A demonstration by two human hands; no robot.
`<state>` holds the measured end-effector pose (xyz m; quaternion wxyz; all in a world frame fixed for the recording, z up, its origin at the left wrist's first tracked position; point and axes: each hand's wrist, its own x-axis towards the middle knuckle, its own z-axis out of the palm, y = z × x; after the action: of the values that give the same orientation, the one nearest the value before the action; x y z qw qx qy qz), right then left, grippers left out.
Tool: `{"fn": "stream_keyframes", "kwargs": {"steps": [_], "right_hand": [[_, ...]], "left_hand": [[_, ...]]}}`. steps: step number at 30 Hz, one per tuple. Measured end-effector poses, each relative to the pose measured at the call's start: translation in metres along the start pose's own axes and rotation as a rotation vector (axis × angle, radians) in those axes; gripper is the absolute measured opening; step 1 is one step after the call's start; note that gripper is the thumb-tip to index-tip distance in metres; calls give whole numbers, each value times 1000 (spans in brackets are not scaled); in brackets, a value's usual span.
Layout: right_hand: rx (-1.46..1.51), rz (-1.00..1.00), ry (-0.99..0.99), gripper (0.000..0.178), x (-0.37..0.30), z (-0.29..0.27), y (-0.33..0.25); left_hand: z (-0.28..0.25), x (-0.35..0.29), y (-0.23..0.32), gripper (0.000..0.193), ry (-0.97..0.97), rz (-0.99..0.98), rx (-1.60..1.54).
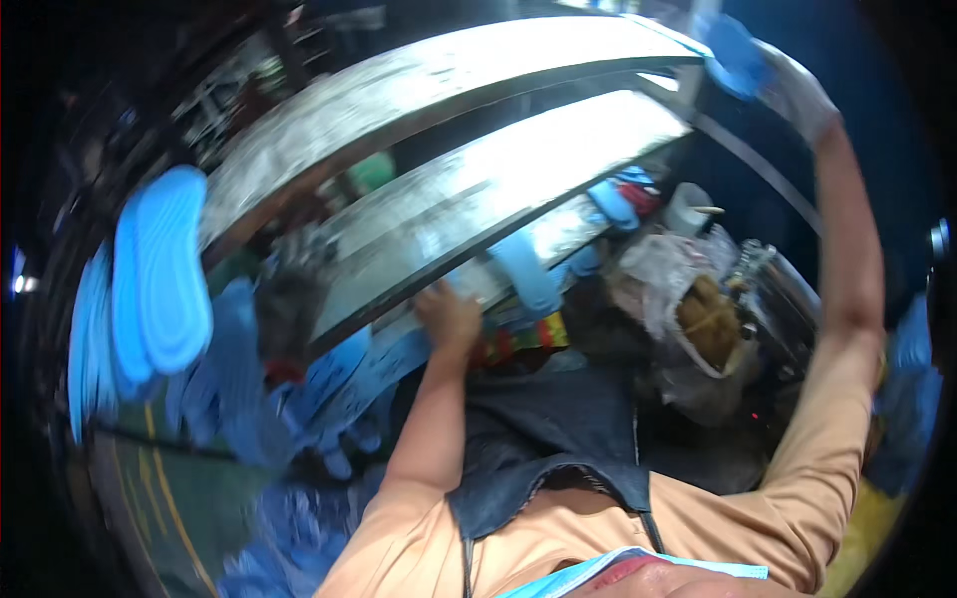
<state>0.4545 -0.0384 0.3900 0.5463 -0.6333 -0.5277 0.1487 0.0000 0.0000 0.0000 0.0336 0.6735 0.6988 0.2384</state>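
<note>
A long, pale upper shelf (449, 72) slants across the scene, with a slightly shorter lower shelf (518, 174) beneath it. At far left hang light-blue, sole-shaped pieces (164, 274), overlapping upright. Right of centre sits a crumpled clear plastic bag (658, 261) with something brown inside. The person's raised right hand (793, 92), white-gloved, pinches a blurred blue piece (736, 58) beside the upper shelf's right end. The left hand (449, 317) is at the lower shelf's front edge; whether its fingers grip anything I cannot tell.

Right arm (850, 239) is pointing high to the right, right hand (800, 95) gripping; left forearm (437, 411) is angling forward, left hand (449, 317) sitting lower, grip blurring out.
</note>
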Motion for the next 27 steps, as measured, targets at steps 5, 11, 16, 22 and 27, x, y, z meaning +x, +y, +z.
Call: {"fn": "stream_keyframes", "kwargs": {"steps": [5,11,16,22,27], "right_hand": [[108,269,-184,37,99,-6,20],[-221,317,-40,49,127,58,22],[-936,75,-61,76,116,75,11],[-1161,-55,-221,79,111,66,6],[-1286,-149,-76,66,125,41,34]], "left_hand": [[13,9,20,76,-125,52,-22],[4,2,20,73,-84,65,38],[13,9,13,73,-62,42,54],[14,9,23,73,-33,46,63],[19,3,10,68,-14,123,76]]}}
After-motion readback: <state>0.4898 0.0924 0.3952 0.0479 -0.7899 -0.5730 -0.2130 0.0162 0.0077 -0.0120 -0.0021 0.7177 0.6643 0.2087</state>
